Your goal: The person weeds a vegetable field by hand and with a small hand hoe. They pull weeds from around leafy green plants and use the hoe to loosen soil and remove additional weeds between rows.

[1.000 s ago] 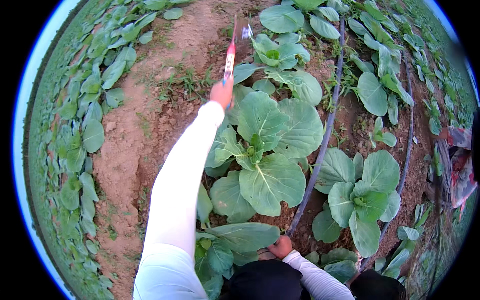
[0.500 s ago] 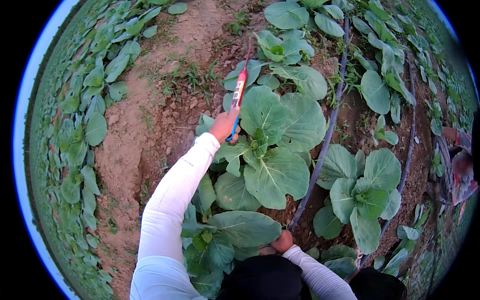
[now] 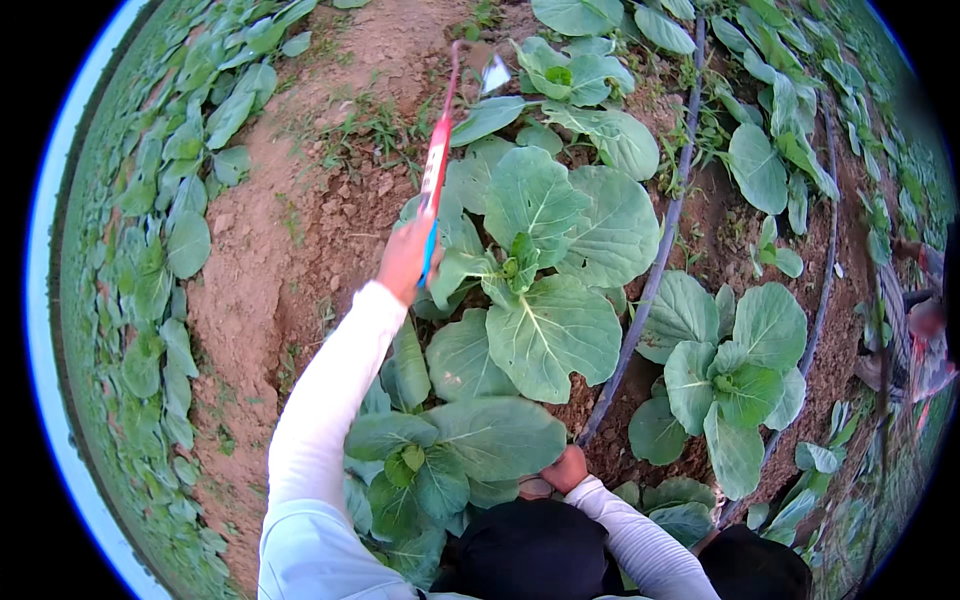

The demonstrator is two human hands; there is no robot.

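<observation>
My left hand (image 3: 407, 257) is closed around the handle of a hand hoe (image 3: 436, 165), left of a large cabbage plant (image 3: 520, 275). The hoe has a red handle with a pale label, blue at the grip, and a thin curved red neck. Its pale metal blade (image 3: 495, 73) is at the far end, beside a smaller cabbage plant (image 3: 572, 75). My right hand (image 3: 566, 470) is low by my dark-clothed knee, next to a near cabbage plant (image 3: 480, 440). Its fingers are curled, and what they hold, if anything, is hidden.
A dark drip hose (image 3: 655, 265) runs along the row right of the large plant, with another hose (image 3: 828, 260) farther right. Another cabbage (image 3: 730, 380) grows between them. Bare reddish soil (image 3: 245, 330) lies on the left. At the right edge another person (image 3: 920, 320) is partly visible.
My left hand has moved left and slightly nearer with the hoe, whose blade now shows at the far end. My right hand has risen slightly in the picture.
</observation>
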